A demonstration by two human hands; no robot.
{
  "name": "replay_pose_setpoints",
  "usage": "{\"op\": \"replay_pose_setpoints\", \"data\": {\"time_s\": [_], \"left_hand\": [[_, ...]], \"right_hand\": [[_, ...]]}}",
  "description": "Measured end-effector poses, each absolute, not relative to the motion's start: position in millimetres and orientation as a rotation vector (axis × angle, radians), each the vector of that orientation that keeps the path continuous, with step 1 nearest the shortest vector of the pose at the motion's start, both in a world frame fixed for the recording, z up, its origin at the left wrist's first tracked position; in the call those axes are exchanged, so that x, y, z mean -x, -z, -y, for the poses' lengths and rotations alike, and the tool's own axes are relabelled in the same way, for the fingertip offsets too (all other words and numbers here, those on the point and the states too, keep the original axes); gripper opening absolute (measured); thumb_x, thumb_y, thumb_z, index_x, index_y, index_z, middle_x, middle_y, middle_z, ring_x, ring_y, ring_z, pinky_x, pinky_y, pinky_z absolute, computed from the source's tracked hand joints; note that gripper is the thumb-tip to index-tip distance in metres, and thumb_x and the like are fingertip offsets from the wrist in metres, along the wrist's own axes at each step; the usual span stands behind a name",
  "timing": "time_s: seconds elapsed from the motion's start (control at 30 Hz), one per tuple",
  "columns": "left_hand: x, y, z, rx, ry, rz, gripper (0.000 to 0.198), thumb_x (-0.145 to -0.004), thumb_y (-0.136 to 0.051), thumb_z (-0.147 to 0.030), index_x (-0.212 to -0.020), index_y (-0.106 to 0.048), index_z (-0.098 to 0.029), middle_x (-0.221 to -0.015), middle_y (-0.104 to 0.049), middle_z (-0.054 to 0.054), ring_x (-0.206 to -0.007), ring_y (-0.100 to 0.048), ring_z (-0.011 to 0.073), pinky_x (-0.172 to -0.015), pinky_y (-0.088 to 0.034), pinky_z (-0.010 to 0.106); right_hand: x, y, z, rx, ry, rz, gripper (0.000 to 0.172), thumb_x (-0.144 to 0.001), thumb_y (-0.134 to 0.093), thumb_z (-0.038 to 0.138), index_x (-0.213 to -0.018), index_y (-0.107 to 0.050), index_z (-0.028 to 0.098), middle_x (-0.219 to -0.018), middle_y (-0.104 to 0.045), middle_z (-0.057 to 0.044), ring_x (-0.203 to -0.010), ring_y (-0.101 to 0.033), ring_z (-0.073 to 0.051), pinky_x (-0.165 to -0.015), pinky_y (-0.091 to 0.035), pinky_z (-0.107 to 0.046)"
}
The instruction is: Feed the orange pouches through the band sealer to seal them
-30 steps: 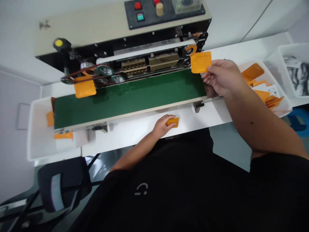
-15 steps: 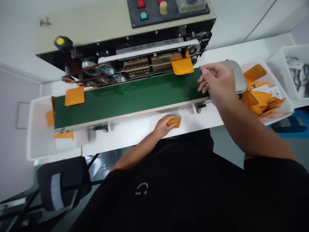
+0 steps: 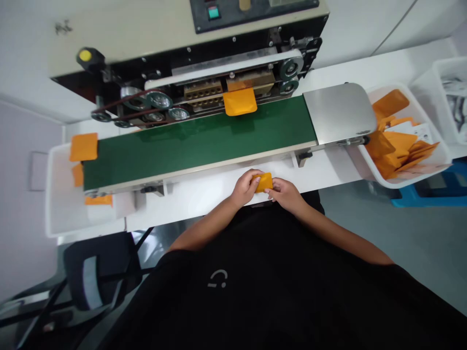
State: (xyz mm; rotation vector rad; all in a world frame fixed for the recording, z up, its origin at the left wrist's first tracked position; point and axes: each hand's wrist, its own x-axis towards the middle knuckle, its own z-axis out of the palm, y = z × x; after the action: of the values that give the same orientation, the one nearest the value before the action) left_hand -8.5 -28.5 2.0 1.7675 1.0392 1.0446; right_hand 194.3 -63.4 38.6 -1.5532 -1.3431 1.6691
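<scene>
Close to my body, above the table's front edge, my left hand (image 3: 245,188) grips a small orange pouch (image 3: 264,183) by its left side. My right hand (image 3: 286,193) pinches the same pouch at its right edge. Beyond them runs a green conveyor belt (image 3: 175,148) in front of a band sealing machine (image 3: 120,39). Another orange pouch (image 3: 240,102) hangs with its upper edge in the machine's sealing band. At the belt's left end a further orange pouch (image 3: 83,147) sticks out over the white bin there.
A white bin (image 3: 58,214) at the left end holds some orange pouches. On the right stands a white bin (image 3: 394,183) full of orange pouches, with another bin (image 3: 438,87) behind it. A blue stool (image 3: 430,189) and a black chair (image 3: 105,265) stand lower down.
My right hand has come back from the belt's right end to the pouch in my left hand. The pouch in the sealer and the one on the belt have travelled left.
</scene>
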Motion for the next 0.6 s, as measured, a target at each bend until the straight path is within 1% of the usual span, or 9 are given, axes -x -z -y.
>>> {"op": "replay_pose_setpoints", "data": {"time_s": [0.07, 0.13, 0.23, 0.33, 0.47, 0.53, 0.6], "left_hand": [[9.0, 0.6, 30.6, -1.723, -1.069, -1.029, 0.036, -0.107, -0.053, -0.046, -0.127, -0.064, -0.018, -0.121, -0.073, 0.013, -0.114, -0.070, 0.0231, -0.102, -0.056, 0.039], [8.5, 4.7, 32.8, -1.662, -1.087, -0.998, 0.040, -0.104, -0.060, -0.048, -0.132, -0.061, -0.019, -0.125, -0.071, 0.013, -0.115, -0.070, 0.0237, -0.101, -0.057, 0.039], [6.2, 12.3, 34.8, -1.525, -1.079, -0.936, 0.050, -0.099, -0.067, -0.050, -0.138, -0.055, -0.021, -0.130, -0.068, 0.014, -0.106, -0.072, 0.0217, -0.088, -0.061, 0.034], [3.9, 19.1, 34.9, -1.427, -1.045, -0.909, 0.054, -0.098, -0.070, -0.051, -0.140, -0.053, -0.023, -0.126, -0.069, 0.013, -0.092, -0.073, 0.0179, -0.075, -0.061, 0.028], [3.3, 24.6, 33.9, -1.428, -1.011, -0.915, 0.053, -0.096, -0.073, -0.050, -0.139, -0.055, -0.024, -0.116, -0.071, 0.010, -0.082, -0.073, 0.0154, -0.069, -0.061, 0.027], [3.8, 25.1, 33.5, -1.452, -1.002, -0.936, 0.054, -0.096, -0.072, -0.050, -0.140, -0.054, -0.023, -0.114, -0.072, 0.009, -0.076, -0.072, 0.0141, -0.067, -0.061, 0.027], [4.5, 23.7, 33.0, -1.476, -0.985, -0.955, 0.056, -0.097, -0.072, -0.050, -0.142, -0.052, -0.023, -0.110, -0.073, 0.009, -0.068, -0.070, 0.0129, -0.063, -0.061, 0.027]], "right_hand": [[-195.4, -38.5, 61.8, 1.519, -1.694, 1.245, 0.023, -0.086, -0.070, 0.038, -0.097, -0.067, 0.018, -0.087, -0.071, -0.003, -0.074, -0.068, -0.014, -0.067, -0.055, -0.024], [-198.9, -42.9, 60.1, 1.500, -1.677, 1.187, 0.022, -0.083, -0.073, 0.037, -0.093, -0.068, 0.018, -0.083, -0.070, -0.002, -0.071, -0.066, -0.013, -0.067, -0.055, -0.024], [-206.2, -51.9, 56.6, 1.497, -1.665, 1.122, 0.026, -0.080, -0.077, 0.038, -0.091, -0.067, 0.017, -0.079, -0.069, -0.002, -0.065, -0.063, -0.011, -0.065, -0.054, -0.024], [-212.3, -57.0, 53.8, 1.511, -1.634, 1.092, 0.030, -0.079, -0.079, 0.041, -0.092, -0.067, 0.017, -0.078, -0.070, -0.003, -0.064, -0.062, -0.011, -0.063, -0.053, -0.024], [-216.2, -58.0, 53.4, 1.526, -1.594, 1.139, 0.030, -0.084, -0.075, 0.045, -0.092, -0.068, 0.016, -0.079, -0.069, -0.004, -0.068, -0.064, -0.012, -0.065, -0.055, -0.024], [-217.3, -59.0, 53.4, 1.536, -1.574, 1.199, 0.032, -0.087, -0.072, 0.047, -0.097, -0.069, 0.017, -0.081, -0.069, -0.003, -0.070, -0.065, -0.014, -0.066, -0.056, -0.026], [-218.4, -60.8, 52.4, 1.545, -1.509, 1.299, 0.033, -0.090, -0.069, 0.047, -0.107, -0.070, 0.019, -0.090, -0.071, -0.004, -0.075, -0.067, -0.015, -0.070, -0.057, -0.028]]}}
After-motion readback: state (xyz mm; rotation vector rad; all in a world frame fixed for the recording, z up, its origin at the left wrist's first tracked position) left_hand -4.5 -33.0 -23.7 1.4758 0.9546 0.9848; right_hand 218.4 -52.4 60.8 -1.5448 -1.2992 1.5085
